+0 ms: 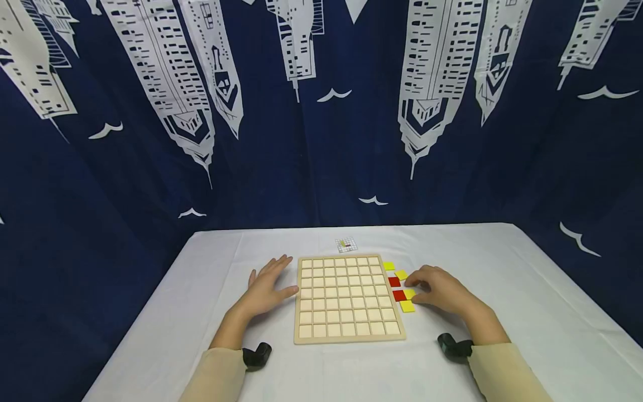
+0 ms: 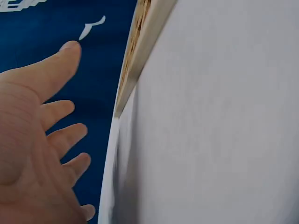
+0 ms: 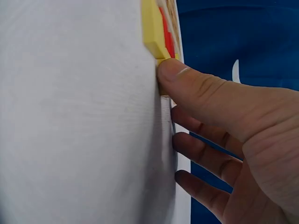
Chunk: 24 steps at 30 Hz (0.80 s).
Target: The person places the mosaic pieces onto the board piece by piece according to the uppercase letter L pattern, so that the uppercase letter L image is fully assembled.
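A pale wooden grid board (image 1: 349, 339) lies on the white table, its squares all plain wood. By its left edge is my left hand (image 1: 263, 293), fingers spread and holding nothing. The left thumb comes close to the board's frame; whether they touch is unclear. On the right, my right hand (image 1: 439, 290) is bent down over flat square tiles. Its thumb meets a yellow tile (image 1: 409, 294) beside a red tile (image 1: 399, 296); the fingers lie beyond that tile, and a firm pinch is not visible. In the right wrist view, another yellow tile (image 3: 153, 28) stands out near the thumb.
More tiles line the board's right side: a red one (image 1: 394, 282) and yellow ones (image 1: 389, 266), (image 1: 407, 306). Behind the board lies a small printed grid card (image 1: 346, 244). A dark blue curtain (image 1: 311, 167) hangs past the table (image 1: 241, 245).
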Tool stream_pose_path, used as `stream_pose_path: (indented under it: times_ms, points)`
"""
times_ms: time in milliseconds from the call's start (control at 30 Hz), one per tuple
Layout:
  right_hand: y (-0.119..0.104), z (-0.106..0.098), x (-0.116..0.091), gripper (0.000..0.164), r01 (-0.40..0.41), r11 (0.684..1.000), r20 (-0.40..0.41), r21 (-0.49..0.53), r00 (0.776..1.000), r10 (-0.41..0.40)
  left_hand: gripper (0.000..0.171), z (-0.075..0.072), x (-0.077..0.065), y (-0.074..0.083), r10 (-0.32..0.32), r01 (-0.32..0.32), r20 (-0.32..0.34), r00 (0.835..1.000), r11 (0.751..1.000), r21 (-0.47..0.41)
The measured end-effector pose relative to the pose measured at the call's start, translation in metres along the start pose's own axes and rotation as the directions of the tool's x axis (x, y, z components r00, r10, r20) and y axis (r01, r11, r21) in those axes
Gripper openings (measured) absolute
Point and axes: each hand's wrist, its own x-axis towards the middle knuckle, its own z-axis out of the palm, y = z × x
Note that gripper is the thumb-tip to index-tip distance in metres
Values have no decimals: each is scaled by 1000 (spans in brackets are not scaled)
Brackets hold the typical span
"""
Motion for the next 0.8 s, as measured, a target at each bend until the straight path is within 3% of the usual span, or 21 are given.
stream_pose_path:
  times_ms: [267,533,800]
  points:
    - [0,2,1,23,7,1000,-29,-26,1000,-8,78,15,2,-5,15,-5,97,995,995,-102]
    - [0,2,2,20,-4,999,-40,-41,999,2,75,19,0,-7,70,-64,159,985,997,-44]
    - [0,4,5,21,-12,1000,-61,-20,998,11,80,18,-1,-6,52,-48,192,980,998,-28]
